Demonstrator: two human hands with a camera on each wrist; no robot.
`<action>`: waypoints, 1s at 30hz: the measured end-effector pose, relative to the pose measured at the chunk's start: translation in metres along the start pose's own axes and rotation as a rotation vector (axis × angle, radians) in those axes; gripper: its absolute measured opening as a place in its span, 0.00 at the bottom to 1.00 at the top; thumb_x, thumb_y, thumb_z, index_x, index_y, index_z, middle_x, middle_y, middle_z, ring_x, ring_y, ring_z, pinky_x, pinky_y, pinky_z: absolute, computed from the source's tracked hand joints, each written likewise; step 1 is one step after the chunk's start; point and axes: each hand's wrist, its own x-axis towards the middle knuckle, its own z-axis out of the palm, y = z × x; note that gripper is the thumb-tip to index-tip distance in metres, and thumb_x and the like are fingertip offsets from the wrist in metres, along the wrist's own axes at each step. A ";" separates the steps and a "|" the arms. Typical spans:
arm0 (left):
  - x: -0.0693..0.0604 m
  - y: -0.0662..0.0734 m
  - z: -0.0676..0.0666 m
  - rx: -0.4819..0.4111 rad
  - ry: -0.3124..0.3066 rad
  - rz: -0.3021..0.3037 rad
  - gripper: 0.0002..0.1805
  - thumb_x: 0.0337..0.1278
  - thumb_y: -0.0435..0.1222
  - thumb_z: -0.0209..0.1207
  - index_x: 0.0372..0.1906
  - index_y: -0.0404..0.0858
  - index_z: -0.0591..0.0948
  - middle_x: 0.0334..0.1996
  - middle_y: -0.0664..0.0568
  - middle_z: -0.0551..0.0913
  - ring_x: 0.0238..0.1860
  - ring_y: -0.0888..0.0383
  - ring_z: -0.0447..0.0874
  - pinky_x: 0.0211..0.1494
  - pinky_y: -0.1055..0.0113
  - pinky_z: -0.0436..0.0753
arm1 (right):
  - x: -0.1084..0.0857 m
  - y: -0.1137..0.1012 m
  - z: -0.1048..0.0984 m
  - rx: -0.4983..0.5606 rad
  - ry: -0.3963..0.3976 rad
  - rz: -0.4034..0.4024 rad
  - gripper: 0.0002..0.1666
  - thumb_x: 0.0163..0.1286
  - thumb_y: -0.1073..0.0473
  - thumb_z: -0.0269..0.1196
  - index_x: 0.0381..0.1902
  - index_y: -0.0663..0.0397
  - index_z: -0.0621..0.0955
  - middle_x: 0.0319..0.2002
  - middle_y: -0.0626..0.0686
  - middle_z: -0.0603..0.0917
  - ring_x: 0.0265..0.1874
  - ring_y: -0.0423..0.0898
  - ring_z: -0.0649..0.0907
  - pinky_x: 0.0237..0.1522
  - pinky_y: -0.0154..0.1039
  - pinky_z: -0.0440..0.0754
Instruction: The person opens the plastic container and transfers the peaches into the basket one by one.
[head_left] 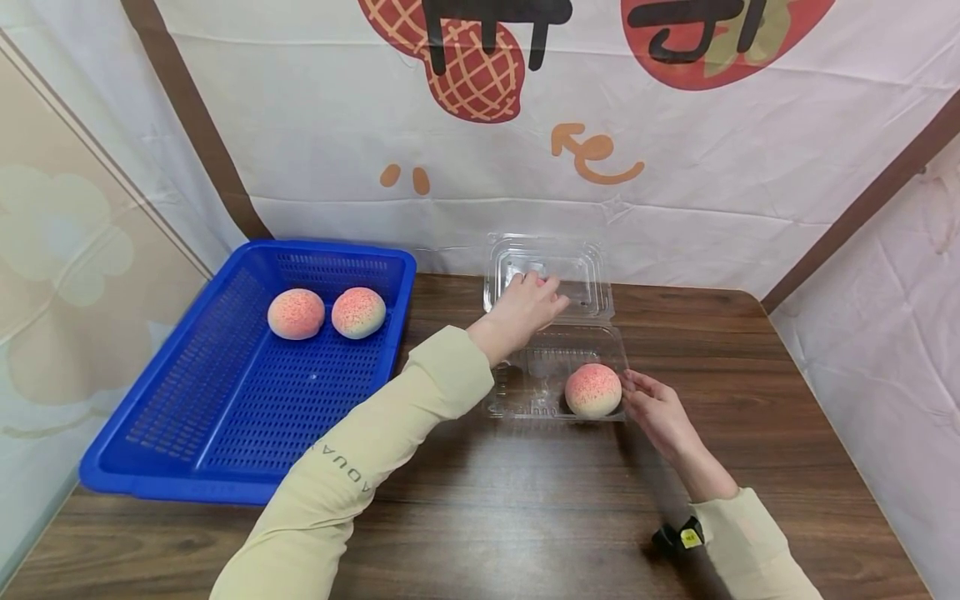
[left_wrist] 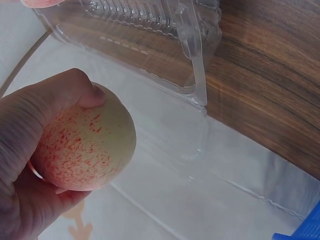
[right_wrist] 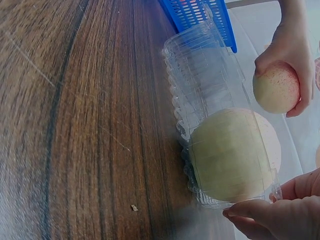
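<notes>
My left hand (head_left: 523, 310) grips a peach (left_wrist: 87, 145), cream with pink-red speckles, thumb on one side and fingers on the other. In the head view the hand mostly hides this peach, held above the clear plastic clamshell container (head_left: 536, 392). Its lid (head_left: 592, 287) stands open toward the back. Another peach (head_left: 593, 391) sits in the right end of the container's base. At that end, my right hand (head_left: 660, 412) pinches the container's edge between thumb and fingers, as the right wrist view shows.
A blue perforated plastic basket (head_left: 247, 496) stands on the left of the brown wood-grain table (head_left: 487, 517), with two more peaches (head_left: 296, 314) inside. A printed white cloth (head_left: 322, 125) hangs behind the table. Near the right sleeve is a black object with a yellow label (head_left: 691, 536).
</notes>
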 end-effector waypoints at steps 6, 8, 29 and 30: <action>-0.002 -0.004 -0.001 0.000 0.011 0.001 0.28 0.41 0.30 0.63 0.52 0.48 0.70 0.52 0.50 0.69 0.49 0.50 0.71 0.48 0.61 0.74 | 0.000 0.000 0.000 0.000 0.001 -0.001 0.29 0.71 0.71 0.35 0.66 0.76 0.41 0.67 0.71 0.45 0.68 0.55 0.49 0.64 0.48 0.51; -0.002 -0.005 -0.001 -0.003 0.007 -0.003 0.27 0.43 0.29 0.62 0.52 0.47 0.71 0.53 0.51 0.68 0.50 0.50 0.70 0.49 0.60 0.74 | 0.000 0.000 0.000 -0.003 0.003 0.000 0.30 0.71 0.71 0.35 0.66 0.76 0.41 0.67 0.71 0.45 0.68 0.55 0.49 0.64 0.48 0.51; -0.013 -0.016 -0.005 0.002 0.019 0.017 0.23 0.46 0.27 0.61 0.50 0.44 0.72 0.52 0.47 0.68 0.50 0.47 0.70 0.49 0.58 0.73 | 0.001 0.002 -0.001 -0.022 0.009 0.001 0.30 0.70 0.71 0.36 0.66 0.76 0.42 0.68 0.69 0.45 0.68 0.54 0.49 0.64 0.47 0.52; -0.013 -0.017 -0.005 0.000 0.016 0.018 0.23 0.46 0.28 0.61 0.50 0.44 0.72 0.53 0.47 0.67 0.51 0.46 0.70 0.50 0.57 0.73 | 0.001 0.002 -0.001 -0.023 0.009 0.001 0.30 0.70 0.71 0.36 0.66 0.76 0.43 0.68 0.69 0.45 0.68 0.54 0.49 0.64 0.47 0.52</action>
